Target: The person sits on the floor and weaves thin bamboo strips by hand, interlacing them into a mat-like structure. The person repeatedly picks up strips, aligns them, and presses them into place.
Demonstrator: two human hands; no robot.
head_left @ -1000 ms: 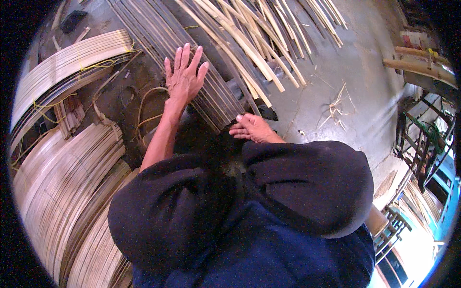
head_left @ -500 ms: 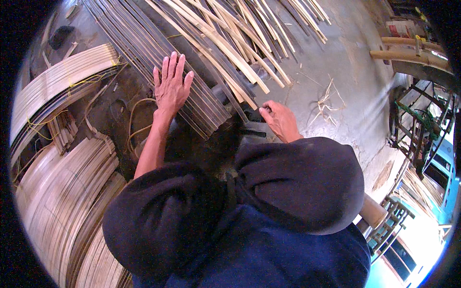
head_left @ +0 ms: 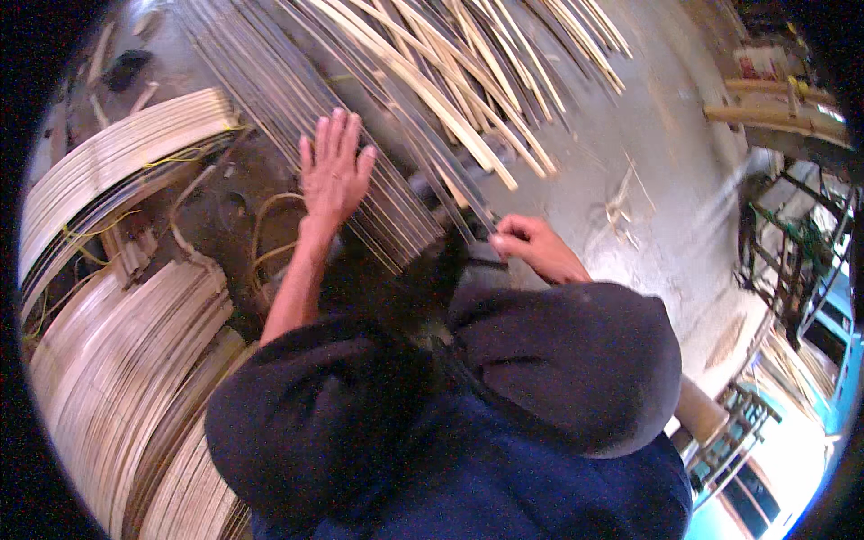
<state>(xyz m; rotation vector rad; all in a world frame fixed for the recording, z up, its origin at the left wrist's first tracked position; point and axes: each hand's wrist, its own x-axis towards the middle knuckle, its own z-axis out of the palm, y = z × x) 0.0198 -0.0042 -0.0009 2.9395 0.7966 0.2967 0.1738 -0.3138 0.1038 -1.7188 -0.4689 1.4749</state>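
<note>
My left hand point(head_left: 335, 180) lies flat, fingers stretched out, on a row of long dark-edged bamboo strips point(head_left: 396, 211) set side by side. Off to its right, my right hand point(head_left: 537, 249) is closed in a pinch at the near end of a single dark bamboo strip point(head_left: 475, 200), which runs away from me beside the row. Motion blurs the strips and partly hides the fingertips' hold. Beyond my right hand, a loose heap of pale bamboo strips point(head_left: 468, 135) spreads over the floor.
Curved stacks of bamboo strips point(head_left: 117, 351) fill the left side, with a tied pale bundle point(head_left: 126, 139) above them. Pale shavings point(head_left: 621, 202) lie on the grey floor point(head_left: 666, 135) at right. Farther right are bamboo poles point(head_left: 774, 117) and a dark metal frame point(head_left: 792, 234).
The view has shifted slightly. My right hand has closed on the end of a dark strip, which now extends to its fingers. My left hand stays flat on the row.
</note>
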